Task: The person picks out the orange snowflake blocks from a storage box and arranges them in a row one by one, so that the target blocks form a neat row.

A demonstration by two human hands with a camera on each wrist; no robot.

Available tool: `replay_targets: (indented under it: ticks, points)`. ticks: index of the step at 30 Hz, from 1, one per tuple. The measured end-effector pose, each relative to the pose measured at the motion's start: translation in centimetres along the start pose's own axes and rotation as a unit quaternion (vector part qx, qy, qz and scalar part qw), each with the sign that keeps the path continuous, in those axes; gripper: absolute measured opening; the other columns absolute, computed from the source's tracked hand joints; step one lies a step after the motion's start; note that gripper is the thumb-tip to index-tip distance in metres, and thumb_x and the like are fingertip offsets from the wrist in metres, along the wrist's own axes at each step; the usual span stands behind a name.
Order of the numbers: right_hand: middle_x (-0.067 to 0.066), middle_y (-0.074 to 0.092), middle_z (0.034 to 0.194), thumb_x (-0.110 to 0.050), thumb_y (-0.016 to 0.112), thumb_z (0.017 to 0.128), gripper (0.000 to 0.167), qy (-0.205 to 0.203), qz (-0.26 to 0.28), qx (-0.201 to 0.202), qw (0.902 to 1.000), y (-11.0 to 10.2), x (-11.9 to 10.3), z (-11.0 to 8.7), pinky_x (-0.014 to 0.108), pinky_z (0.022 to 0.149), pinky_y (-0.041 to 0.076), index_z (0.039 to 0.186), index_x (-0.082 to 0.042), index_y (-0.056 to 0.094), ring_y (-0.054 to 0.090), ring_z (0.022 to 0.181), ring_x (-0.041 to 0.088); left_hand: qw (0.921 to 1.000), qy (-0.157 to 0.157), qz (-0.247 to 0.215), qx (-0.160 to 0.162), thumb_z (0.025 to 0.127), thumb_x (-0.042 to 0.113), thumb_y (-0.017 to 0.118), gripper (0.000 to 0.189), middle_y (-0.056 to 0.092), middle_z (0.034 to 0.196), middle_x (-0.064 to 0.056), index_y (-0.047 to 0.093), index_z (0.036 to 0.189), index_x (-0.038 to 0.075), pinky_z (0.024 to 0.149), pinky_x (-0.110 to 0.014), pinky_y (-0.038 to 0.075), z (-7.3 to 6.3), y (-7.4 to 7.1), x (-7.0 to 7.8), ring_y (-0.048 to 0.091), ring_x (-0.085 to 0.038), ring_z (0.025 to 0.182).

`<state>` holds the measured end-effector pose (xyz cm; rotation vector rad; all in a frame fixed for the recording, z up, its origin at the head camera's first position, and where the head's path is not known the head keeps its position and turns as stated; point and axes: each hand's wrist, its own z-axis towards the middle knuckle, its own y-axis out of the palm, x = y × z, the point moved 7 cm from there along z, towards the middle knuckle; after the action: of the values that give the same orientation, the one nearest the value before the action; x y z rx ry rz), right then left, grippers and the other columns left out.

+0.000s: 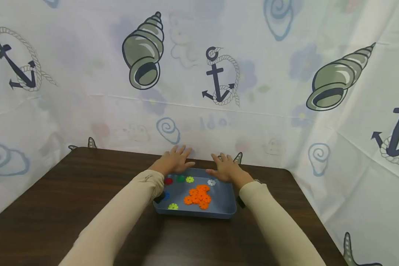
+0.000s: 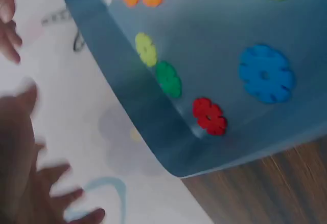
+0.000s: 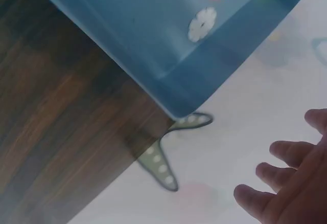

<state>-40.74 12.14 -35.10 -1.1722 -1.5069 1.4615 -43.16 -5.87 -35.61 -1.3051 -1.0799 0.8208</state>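
Observation:
A shallow blue-grey tray [image 1: 219,211] sits on the table, holding small notched flower-shaped discs. My left hand [image 1: 174,161] is spread above its far left corner, fingers extended and holding nothing. Over the far right corner, my right hand [image 1: 227,169] is spread too, with nothing in it. Several orange discs [image 1: 199,196] lie heaped in the tray's middle. Along the far side are a red disc [image 2: 209,116], a green disc [image 2: 168,79], a yellow-green disc [image 2: 146,49] and a white disc [image 3: 202,24]. A blue disc [image 2: 266,74] and another yellow-green disc [image 1: 173,206] lie toward the left.
The dark wood table [image 1: 70,192] extends around the tray. Behind its far edge hangs a white cloth [image 1: 193,88] printed with shells and anchors, which also drapes along both sides.

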Motion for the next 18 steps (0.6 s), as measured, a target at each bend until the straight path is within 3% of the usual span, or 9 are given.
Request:
replay_targets:
  ticks: [3,6,8,11,13,18]
  points:
    - [0.021,0.026,0.162,-0.051,0.051,0.101,0.072,-0.046,0.024,0.009,0.9986,0.8,-0.5,-1.6,0.061,0.116,0.032,0.159,-0.016,0.028,0.028,0.147,0.045,0.9962,-0.010,0.009,0.086,0.101,0.036,0.056,0.060,0.050,0.142,-0.025,0.040,0.147,0.001,0.099,-0.058,0.051,-2.0,-0.3,-1.3,0.051,-0.045,0.127]
    - [0.017,0.046,0.151,-0.042,0.061,0.098,0.061,-0.092,0.050,0.029,0.9941,1.7,-1.0,-4.4,0.056,0.109,0.044,0.149,-0.012,0.046,0.047,0.136,0.039,0.9907,-0.029,-0.026,0.130,0.095,0.021,0.065,0.041,0.062,0.108,-0.027,0.055,0.120,-0.010,0.078,-0.053,0.059,-4.6,0.5,-3.2,0.064,-0.043,0.098]
    - [0.013,0.060,0.137,-0.036,0.066,0.096,0.050,-0.121,0.055,0.049,0.9900,2.5,-1.3,-6.4,0.050,0.100,0.053,0.138,-0.010,0.058,0.059,0.123,0.033,0.9901,-0.042,-0.062,0.118,0.093,0.016,0.066,0.036,0.063,0.101,-0.028,0.057,0.110,-0.014,0.077,-0.052,0.059,-5.8,1.8,-4.4,0.065,-0.043,0.095]
    - [0.008,0.071,0.118,-0.031,0.070,0.094,0.036,-0.163,0.049,0.075,0.9826,3.6,-2.1,-9.0,0.043,0.090,0.059,0.122,-0.010,0.069,0.068,0.106,0.025,0.9879,-0.058,-0.119,0.081,0.094,0.014,0.064,0.039,0.064,0.110,-0.032,0.058,0.115,-0.018,0.086,-0.052,0.057,-6.9,3.7,-5.6,0.064,-0.043,0.103]
    - [0.005,0.073,0.113,-0.030,0.071,0.093,0.031,-0.186,0.044,0.086,0.9778,4.2,-2.8,-10.3,0.039,0.085,0.060,0.117,-0.011,0.071,0.069,0.101,0.020,0.9834,-0.067,-0.152,0.072,0.094,0.013,0.064,0.041,0.064,0.116,-0.032,0.058,0.120,-0.018,0.088,-0.052,0.058,-7.2,4.6,-6.1,0.065,-0.042,0.105]
    - [-0.003,0.072,0.110,-0.031,0.072,0.092,0.025,-0.206,0.025,0.108,0.9723,4.4,-3.8,-11.8,0.033,0.080,0.060,0.113,-0.016,0.073,0.068,0.095,0.012,0.9665,-0.103,-0.210,0.106,0.090,0.005,0.067,0.034,0.068,0.108,-0.026,0.063,0.118,-0.014,0.081,-0.049,0.061,-7.1,4.7,-6.5,0.066,-0.033,0.091]
